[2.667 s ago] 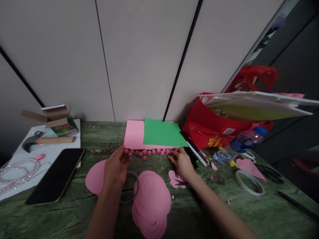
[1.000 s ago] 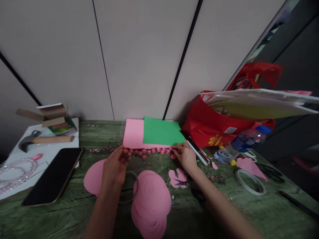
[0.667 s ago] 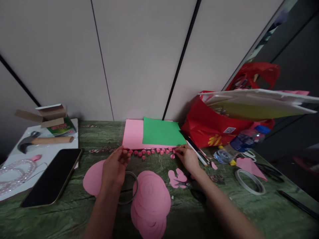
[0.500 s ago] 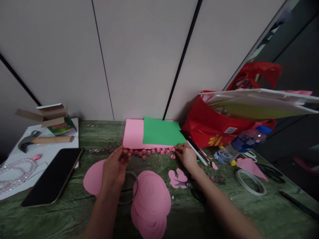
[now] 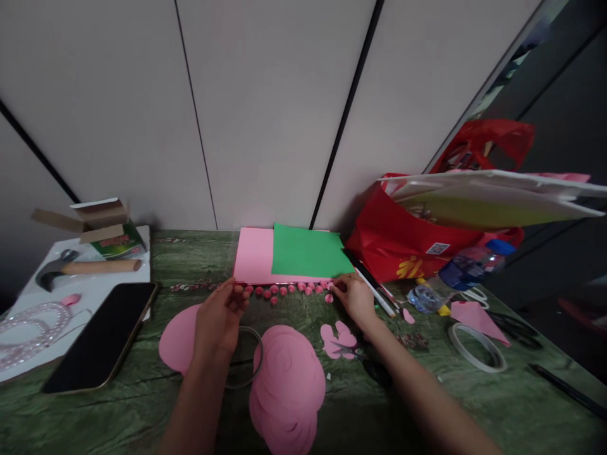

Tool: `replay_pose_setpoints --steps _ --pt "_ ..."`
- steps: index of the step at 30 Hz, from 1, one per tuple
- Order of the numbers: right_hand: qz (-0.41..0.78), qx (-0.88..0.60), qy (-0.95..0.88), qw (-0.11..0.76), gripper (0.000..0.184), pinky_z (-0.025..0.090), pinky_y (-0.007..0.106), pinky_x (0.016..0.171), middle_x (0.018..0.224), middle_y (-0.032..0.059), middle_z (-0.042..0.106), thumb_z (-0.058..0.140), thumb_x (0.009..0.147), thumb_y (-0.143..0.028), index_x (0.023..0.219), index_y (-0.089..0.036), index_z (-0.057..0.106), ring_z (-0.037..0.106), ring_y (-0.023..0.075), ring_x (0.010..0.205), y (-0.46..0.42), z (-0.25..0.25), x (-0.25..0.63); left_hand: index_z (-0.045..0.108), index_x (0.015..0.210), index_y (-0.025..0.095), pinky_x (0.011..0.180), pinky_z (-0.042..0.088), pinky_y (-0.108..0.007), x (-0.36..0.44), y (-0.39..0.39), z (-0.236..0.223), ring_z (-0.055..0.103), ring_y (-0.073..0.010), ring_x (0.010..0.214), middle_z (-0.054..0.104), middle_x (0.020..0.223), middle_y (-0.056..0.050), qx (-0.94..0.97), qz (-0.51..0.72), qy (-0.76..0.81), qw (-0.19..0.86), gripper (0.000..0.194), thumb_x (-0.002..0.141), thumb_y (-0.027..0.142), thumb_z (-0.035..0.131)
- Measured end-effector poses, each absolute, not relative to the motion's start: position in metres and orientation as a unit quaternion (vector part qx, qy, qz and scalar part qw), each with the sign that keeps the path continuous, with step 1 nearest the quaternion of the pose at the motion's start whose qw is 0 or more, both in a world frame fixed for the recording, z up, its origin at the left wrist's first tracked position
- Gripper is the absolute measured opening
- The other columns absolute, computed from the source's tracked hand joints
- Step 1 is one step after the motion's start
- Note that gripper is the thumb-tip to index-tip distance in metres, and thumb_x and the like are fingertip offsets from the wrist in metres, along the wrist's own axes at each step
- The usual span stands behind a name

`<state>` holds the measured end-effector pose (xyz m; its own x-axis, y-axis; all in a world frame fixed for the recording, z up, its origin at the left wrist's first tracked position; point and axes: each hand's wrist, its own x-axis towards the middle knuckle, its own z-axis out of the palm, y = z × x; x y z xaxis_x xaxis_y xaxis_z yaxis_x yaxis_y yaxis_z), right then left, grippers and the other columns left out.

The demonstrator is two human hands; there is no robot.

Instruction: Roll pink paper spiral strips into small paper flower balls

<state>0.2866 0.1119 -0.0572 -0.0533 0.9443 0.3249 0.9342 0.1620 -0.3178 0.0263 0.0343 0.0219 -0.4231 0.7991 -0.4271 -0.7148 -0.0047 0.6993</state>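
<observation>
A row of small pink paper rosettes [image 5: 283, 290] lies along the front edge of a pink paper stack [image 5: 253, 249]. Fingers bent, my left hand [image 5: 219, 319] is at the stack's left front corner, its fingertips beside the row's left end; what they pinch, if anything, is too small to make out. At the row's right end, my right hand [image 5: 355, 297] has thumb and forefinger closed on a small pink rosette. One loose rosette [image 5: 329, 298] sits just below those fingertips. A green sheet [image 5: 310, 251] covers part of the pink stack.
Cut pink paper circles [image 5: 287, 379] and a tape ring [image 5: 258, 357] lie between my forearms. Scissors [image 5: 374, 366] rest by pink scraps. At right are a red bag [image 5: 379, 234], bottle [image 5: 467, 265] and white tape roll [image 5: 477, 347]; at left, a phone [image 5: 102, 338] and hammer [image 5: 90, 266].
Both hands stay almost where they were. My right fingertips have shifted very slightly left at the row's end.
</observation>
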Motion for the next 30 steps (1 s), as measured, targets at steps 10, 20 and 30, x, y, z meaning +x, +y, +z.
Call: replay_pose_setpoints --steps 10,20,30 --pt "0.005 -0.636 -0.742 0.211 0.011 0.039 0.024 0.067 0.082 0.0048 0.064 0.057 0.076 -0.022 0.074 -0.019 0.067 0.058 0.0169 0.079 0.113 -0.051 0.286 0.060 0.071 0.010 0.046 0.044 -0.018 0.026 0.034 0.019 0.057 -0.0095 0.047 0.058 0.052 0.000 0.049 0.713 0.455 0.532 0.013 0.074 0.004 0.049" --pt "0.003 -0.617 -0.765 0.184 0.007 0.039 0.024 0.069 0.079 0.0034 0.065 0.060 0.074 -0.019 0.075 -0.020 0.066 0.057 0.0169 0.080 0.114 -0.049 0.288 0.059 0.071 0.009 0.046 0.044 -0.018 0.025 0.034 0.020 0.058 -0.0093 0.047 0.058 0.052 0.000 0.053 0.709 0.456 0.535 0.014 0.077 0.004 0.048" --pt "-0.016 -0.634 -0.750 0.189 0.012 0.039 0.027 0.070 0.088 0.0052 0.064 0.059 0.074 -0.026 0.083 -0.023 0.067 0.055 0.0214 0.088 0.106 -0.040 0.294 0.060 0.069 0.010 0.045 0.044 -0.018 0.026 0.035 0.021 0.058 -0.0100 0.046 0.058 0.051 0.000 0.041 0.712 0.461 0.529 0.011 0.072 0.004 0.051"
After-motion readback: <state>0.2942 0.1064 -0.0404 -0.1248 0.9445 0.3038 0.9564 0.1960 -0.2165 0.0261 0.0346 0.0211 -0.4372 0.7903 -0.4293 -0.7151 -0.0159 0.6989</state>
